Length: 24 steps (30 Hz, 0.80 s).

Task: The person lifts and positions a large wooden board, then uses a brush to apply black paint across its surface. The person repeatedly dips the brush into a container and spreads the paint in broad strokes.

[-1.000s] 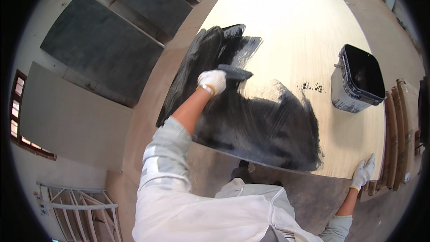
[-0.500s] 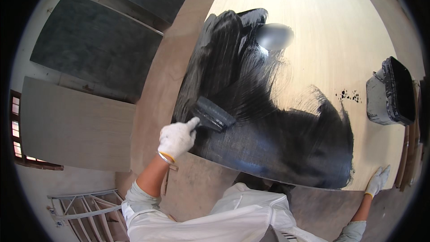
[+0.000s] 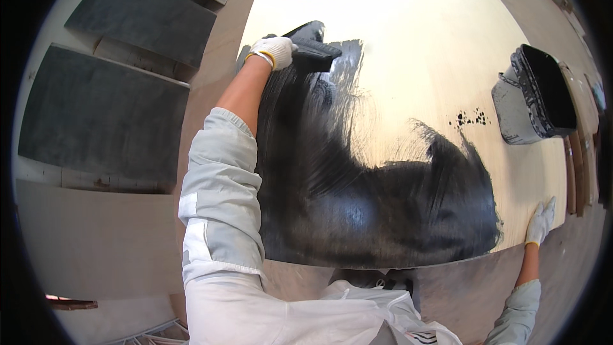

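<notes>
My left hand (image 3: 273,52), in a white knit glove with a yellow cuff, is closed on a broad black scraper (image 3: 314,55). Its blade rests on the far left part of the pale wooden panel (image 3: 421,76), over wet black coating (image 3: 357,223). That coating covers the panel's left side and near edge, with streaky borders. Gloved in white as well, my right hand (image 3: 541,222) lies with fingers extended on the panel's near right corner and holds nothing.
A coating-smeared tub (image 3: 517,110), dark inside, stands on the panel's right side, with black drops (image 3: 469,117) beside it. Dark boards (image 3: 105,115) and a pale grey board (image 3: 96,236) lean along the left. Stacked brown boards (image 3: 580,172) stand beyond the right edge.
My left hand has carried the scraper from the near left to the far left across the black coating, arm now stretched out. My right hand stays at the corner. The view has shifted.
</notes>
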{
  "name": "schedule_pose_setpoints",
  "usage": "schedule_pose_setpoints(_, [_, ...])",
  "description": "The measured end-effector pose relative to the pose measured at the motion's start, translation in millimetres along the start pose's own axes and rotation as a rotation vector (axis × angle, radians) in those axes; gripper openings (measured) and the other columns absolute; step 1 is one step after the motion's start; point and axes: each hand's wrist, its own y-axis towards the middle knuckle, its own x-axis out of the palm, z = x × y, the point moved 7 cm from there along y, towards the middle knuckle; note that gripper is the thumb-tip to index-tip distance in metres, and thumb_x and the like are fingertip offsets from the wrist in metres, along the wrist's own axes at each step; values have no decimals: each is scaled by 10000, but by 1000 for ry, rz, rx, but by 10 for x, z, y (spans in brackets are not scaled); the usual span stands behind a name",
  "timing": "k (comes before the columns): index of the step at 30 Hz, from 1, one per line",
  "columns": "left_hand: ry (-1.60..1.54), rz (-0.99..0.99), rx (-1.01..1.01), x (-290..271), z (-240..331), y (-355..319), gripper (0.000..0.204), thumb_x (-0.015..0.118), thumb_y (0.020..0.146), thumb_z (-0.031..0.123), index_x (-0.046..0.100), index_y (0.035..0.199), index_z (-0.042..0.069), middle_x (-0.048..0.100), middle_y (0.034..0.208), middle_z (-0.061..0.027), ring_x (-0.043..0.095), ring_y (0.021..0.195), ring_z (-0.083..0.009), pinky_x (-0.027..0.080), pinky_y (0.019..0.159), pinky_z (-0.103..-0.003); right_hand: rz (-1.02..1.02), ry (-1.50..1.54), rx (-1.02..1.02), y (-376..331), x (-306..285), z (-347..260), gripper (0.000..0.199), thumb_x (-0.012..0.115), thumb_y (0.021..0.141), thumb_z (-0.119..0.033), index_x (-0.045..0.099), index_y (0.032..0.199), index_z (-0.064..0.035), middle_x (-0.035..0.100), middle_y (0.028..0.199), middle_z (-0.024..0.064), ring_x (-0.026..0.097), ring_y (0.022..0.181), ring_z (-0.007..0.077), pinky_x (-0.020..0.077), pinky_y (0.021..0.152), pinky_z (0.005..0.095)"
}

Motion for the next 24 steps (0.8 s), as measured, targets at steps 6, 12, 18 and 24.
schedule_pose_setpoints(6, [11, 15, 321, -281, 941, -558, 450, 630, 963, 314, 693, 1408, 313, 785, 1077, -147, 757, 1006, -375, 597, 913, -490, 42, -11, 52, -187, -101, 251, 617, 525, 1116, -302, 383, 1645, -17, 470, 1641, 233, 452, 1506, 380, 358, 1249, 451])
schedule_pose_setpoints(12, [-28, -1, 53, -75, 111, 38, 453, 634, 979, 259, 690, 1424, 317, 758, 1298, -114, 729, 1186, -346, 573, 1037, -469, 34, -59, 6, -80, -6, 73, 615, 537, 1108, -327, 407, 1639, -45, 496, 1617, 232, 457, 1497, 385, 357, 1247, 466])
schedule_pose_setpoints(18, [-7, -23, 246, -606, 1389, 207, 514, 592, 936, 150, 697, 1420, 288, 750, 1314, -122, 723, 1188, -346, 571, 1051, -455, 58, -82, 63, -245, -185, 216, 618, 536, 1105, -328, 397, 1652, -77, 500, 1616, 223, 447, 1504, 381, 355, 1243, 477])
schedule_pose_setpoints(24, [-24, -49, 29, -241, 585, 549, 513, 639, 921, 177, 706, 1424, 255, 765, 1244, -183, 745, 1143, -361, 570, 1025, -454, 17, -71, 51, -158, -89, -45, 624, 544, 1100, -324, 392, 1657, -88, 496, 1622, 213, 447, 1499, 390, 348, 1248, 475])
